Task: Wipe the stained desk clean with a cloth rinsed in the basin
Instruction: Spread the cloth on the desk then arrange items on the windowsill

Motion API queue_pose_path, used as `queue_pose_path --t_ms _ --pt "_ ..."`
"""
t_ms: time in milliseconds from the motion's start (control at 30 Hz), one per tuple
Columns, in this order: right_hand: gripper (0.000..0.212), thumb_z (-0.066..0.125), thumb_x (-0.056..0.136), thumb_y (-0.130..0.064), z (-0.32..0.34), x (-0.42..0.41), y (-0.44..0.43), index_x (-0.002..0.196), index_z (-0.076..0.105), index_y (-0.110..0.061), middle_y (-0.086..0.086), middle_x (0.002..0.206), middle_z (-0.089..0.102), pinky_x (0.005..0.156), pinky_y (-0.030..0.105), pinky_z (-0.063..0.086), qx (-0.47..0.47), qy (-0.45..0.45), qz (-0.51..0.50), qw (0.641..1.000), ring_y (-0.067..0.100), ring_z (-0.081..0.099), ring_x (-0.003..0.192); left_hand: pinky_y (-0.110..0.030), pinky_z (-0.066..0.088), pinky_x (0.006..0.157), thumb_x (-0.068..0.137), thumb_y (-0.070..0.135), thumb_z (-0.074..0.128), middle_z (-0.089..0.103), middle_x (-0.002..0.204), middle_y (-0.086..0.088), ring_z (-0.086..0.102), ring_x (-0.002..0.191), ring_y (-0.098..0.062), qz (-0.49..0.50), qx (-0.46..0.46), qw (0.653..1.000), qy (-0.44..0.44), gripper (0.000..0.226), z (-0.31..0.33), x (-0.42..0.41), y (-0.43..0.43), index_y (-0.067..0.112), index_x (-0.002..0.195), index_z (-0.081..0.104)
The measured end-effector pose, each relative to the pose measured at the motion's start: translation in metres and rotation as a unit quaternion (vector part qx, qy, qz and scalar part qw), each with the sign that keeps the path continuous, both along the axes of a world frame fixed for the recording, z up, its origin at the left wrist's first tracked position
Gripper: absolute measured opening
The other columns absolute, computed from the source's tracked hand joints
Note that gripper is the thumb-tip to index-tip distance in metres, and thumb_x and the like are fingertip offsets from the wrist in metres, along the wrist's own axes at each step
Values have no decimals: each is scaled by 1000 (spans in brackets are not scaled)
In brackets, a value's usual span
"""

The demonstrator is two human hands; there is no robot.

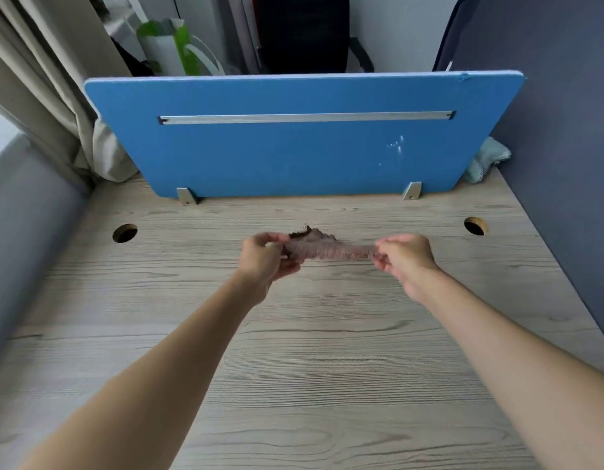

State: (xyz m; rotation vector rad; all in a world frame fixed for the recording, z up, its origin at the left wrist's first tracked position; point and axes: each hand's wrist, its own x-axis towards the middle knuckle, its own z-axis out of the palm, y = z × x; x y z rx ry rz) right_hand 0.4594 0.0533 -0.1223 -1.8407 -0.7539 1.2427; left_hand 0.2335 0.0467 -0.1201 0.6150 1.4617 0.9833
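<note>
A pinkish-grey cloth (327, 248) is stretched between my two hands, just above the pale wood-grain desk (294, 351). My left hand (268, 257) grips its left end with curled fingers. My right hand (407, 257) pinches its right end. A darker frayed part of the cloth sticks up at its top edge. No basin is in view. I see no plain stain on the desk; it is blurred under the cloth.
A blue divider panel (304, 137) stands across the back of the desk, with white specks on its right part. Two round cable holes (125, 233) (475, 226) flank my hands. A teal cloth (487, 161) lies at the back right corner. A dark partition (565, 147) walls the right side.
</note>
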Motion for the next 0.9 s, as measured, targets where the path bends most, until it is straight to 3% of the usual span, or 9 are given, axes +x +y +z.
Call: queue_pose_path --t_ms 167,333,433,567,633,700,800,900 --pt "18 59 88 15 -59 5 -53 106 60 12 27 99 62 57 31 58 -193 0 61 979 26 62 68 -37 60 61 99 -10 33 67 83 -18 68 62 -28 -37 -141 989 39 28 -65 1 -59 1 94 58" --pt "21 61 89 11 -77 9 -79 109 57 5 27 109 61 56 31 57 -304 -54 154 939 28 67 67 -39 61 61 101 2 44 70 77 -17 72 66 -31 -84 -230 968 63 19 -89 -4 -87 -1 93 61" --pt "24 62 88 10 -69 11 -71 110 57 3 25 110 58 56 30 56 -307 -64 167 935 28 68 69 -35 59 57 100 3 42 73 72 -17 74 68 -29 -121 -239 961 69 24 -81 -5 -76 -6 97 64" --pt "16 59 91 8 -54 9 -46 106 58 4 20 97 61 57 31 54 -242 -46 112 963 25 63 65 -41 62 69 101 4 42 73 79 -19 73 70 -30 -99 -199 973 67 21 -62 -3 -41 -9 103 59" --pt "6 58 96 -1 -51 7 -33 101 57 2 15 87 61 57 32 54 -175 -22 51 983 23 62 66 -50 61 77 104 13 37 74 89 -22 74 80 -36 -53 -168 984 23 25 -55 -3 -22 -4 120 47" --pt "4 56 99 -11 -57 8 -23 103 55 -10 10 88 63 61 34 56 -126 -54 26 990 24 64 73 -53 61 76 104 18 35 71 99 -24 73 85 -42 0 -154 988 -7 25 -50 -3 -8 9 126 41" --pt "3 59 91 -14 -73 10 -17 94 60 -14 8 82 61 64 29 49 -122 -179 90 972 25 60 76 -41 61 69 101 14 44 66 94 -14 68 77 -28 -22 -125 984 125 28 -62 2 -6 7 127 49" --pt "10 65 89 -14 -83 5 -17 86 61 -6 10 79 59 62 28 43 -168 -203 157 952 20 52 64 -43 59 82 94 14 56 65 102 -13 63 83 -23 -158 -58 938 304 34 -89 9 -15 11 128 53"
